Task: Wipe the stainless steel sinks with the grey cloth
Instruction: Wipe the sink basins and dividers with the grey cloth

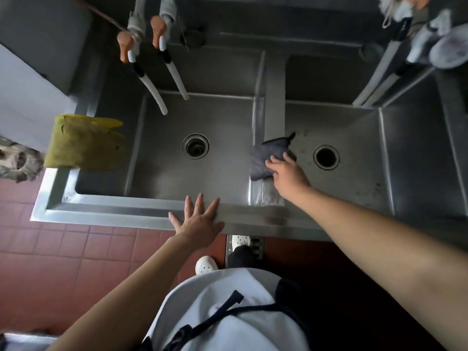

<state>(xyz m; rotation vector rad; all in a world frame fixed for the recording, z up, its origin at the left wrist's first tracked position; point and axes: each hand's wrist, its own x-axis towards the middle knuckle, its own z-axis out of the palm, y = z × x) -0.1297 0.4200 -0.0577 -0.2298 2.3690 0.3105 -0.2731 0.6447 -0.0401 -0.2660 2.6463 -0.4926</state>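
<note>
Two stainless steel sinks sit side by side: the left basin (162,171) and the right basin (359,178), parted by a steel divider (274,97). The grey cloth (266,158) lies crumpled over that divider. My right hand (286,173) presses on the cloth with its fingers spread across the near side. My left hand (200,219) rests flat, fingers straight, on the sink's front rim (114,211). The right basin's floor shows brown specks around its drain (326,157).
A yellow cloth (86,143) hangs over the left sink edge. Two taps with white hoses (162,79) reach over the left basin; more hoses (379,79) hang at the right. Red floor tiles (76,254) lie below the front rim, and the left basin has a drain (195,146).
</note>
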